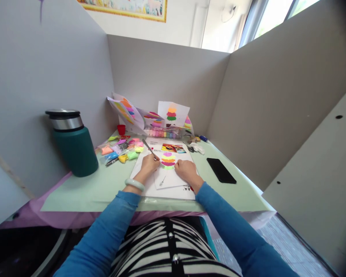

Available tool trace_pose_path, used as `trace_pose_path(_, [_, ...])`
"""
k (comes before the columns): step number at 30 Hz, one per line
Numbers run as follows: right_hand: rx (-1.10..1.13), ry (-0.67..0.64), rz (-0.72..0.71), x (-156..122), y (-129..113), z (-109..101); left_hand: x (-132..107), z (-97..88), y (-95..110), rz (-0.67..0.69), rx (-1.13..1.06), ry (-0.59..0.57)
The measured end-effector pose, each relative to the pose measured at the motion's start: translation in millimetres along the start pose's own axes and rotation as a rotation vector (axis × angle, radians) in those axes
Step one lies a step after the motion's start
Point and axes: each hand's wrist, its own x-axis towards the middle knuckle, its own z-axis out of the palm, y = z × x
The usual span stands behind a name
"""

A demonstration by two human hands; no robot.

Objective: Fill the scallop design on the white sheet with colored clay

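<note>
My left hand [150, 163] is closed around a metal fork [150, 149]. Its handle points up and away, and its tines reach the left edge of a colourful layered shape [168, 161]. That shape has purple, yellow, orange, pink and green bands and looks like soft clay on a white sheet [173, 181]. At the shape's right side my right hand [186, 169] rests on the sheet with fingers curled in; whether they hold anything is hidden. Under the sheet is a larger printed page [150, 191] with a picture at its top.
Small bags of coloured clay [123, 150] lie left of the page. A green bottle [75, 146] stands at the left wall, and a black phone [221, 170] lies at right. Behind are a red cup [121, 129], a multicoloured pack [164, 133] and propped sheets [173, 111]. Grey partitions [167, 69] enclose the table.
</note>
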Motion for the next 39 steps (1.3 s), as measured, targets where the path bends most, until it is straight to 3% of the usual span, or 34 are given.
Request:
trace_pose_path(8, [0.008, 0.003, -0.002, 0.5, 0.5, 0.3, 1.0, -4.1, 0.1, -0.033, 0.074, 0.077])
trace_pose_path(15, [-0.009, 0.002, -0.001, -0.4, -0.8, -0.9, -1.2, 1.5, 3.2, 0.081, 0.03, -0.002])
trace_pose_path(23, [-0.001, -0.019, 0.008, -0.6, -0.9, -1.2, 3.3, -1.5, 0.3, -0.002, 0.091, 0.092])
trace_pose_path(31, [-0.005, -0.001, 0.004, 0.7, -0.5, 1.0, -1.3, 3.0, 6.3, 0.111, 0.072, 0.0])
trace_pose_path(39, [-0.004, -0.014, 0.009, -1.3, -1.5, -2.6, 2.3, 1.5, 2.9, 0.063, 0.097, 0.084])
